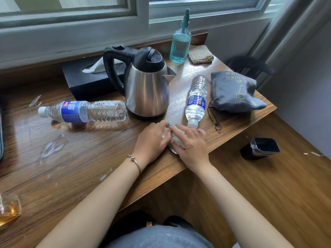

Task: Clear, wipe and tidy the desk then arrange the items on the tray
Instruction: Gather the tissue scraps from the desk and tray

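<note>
My left hand and my right hand are pressed together over a small crumpled white wrapper near the front edge of the wooden desk. Both hands grip it; most of it is hidden under my fingers. A steel kettle stands just behind my hands. One water bottle lies on its side to the left. A second water bottle lies with its cap touching my right hand. Bits of clear plastic litter lie on the desk to the left.
A black tissue box sits behind the kettle. A blue spray bottle and a woven cloth stand at the back right. A grey hair-dryer bag lies at the right edge. A black bin is on the floor. A glass with amber liquid is at the lower left.
</note>
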{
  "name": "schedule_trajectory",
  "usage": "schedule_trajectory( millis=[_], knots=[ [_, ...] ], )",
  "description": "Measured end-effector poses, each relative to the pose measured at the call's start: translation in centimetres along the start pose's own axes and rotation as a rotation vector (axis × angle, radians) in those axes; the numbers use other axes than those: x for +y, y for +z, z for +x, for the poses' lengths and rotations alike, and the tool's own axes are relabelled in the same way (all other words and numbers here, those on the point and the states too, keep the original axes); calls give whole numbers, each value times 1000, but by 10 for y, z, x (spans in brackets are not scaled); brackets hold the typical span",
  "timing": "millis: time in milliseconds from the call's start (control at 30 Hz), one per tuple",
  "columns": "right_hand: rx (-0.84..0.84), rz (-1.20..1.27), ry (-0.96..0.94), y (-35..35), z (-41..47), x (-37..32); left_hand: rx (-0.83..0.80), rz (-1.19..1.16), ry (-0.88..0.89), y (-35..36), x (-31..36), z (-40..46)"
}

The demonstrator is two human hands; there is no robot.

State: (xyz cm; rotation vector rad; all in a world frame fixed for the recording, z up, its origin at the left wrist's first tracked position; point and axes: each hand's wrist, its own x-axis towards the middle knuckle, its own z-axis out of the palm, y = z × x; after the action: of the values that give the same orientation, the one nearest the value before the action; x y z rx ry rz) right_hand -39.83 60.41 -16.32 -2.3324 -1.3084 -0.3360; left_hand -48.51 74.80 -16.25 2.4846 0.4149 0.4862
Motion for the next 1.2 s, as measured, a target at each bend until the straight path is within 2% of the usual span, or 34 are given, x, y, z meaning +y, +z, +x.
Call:
schedule_trajectory(
  millis=[133,267,367,600,733,1000,1200],
  knots=[
    [-184,6,189,-1,-10,-9,49,3,19,2,-1,-2],
    [-274,11,213,3,-8,-12,-15,-36,29,1,-2,-5],
    [-287,24,151,6,-1,-11,-82,37,69,-1,0,-8],
    [-267,83,-4,-4,22,-11,5,160,-50,-2,13,2],
    [-282,206,47,-13,29,-5,58,-25,-113,-7,27,10],
    [-187,317,156,-35,35,2,185,-262,-53,-13,49,21],
    [-75,353,148,-52,41,-3,255,-442,-67,-18,58,29]
  ],
)
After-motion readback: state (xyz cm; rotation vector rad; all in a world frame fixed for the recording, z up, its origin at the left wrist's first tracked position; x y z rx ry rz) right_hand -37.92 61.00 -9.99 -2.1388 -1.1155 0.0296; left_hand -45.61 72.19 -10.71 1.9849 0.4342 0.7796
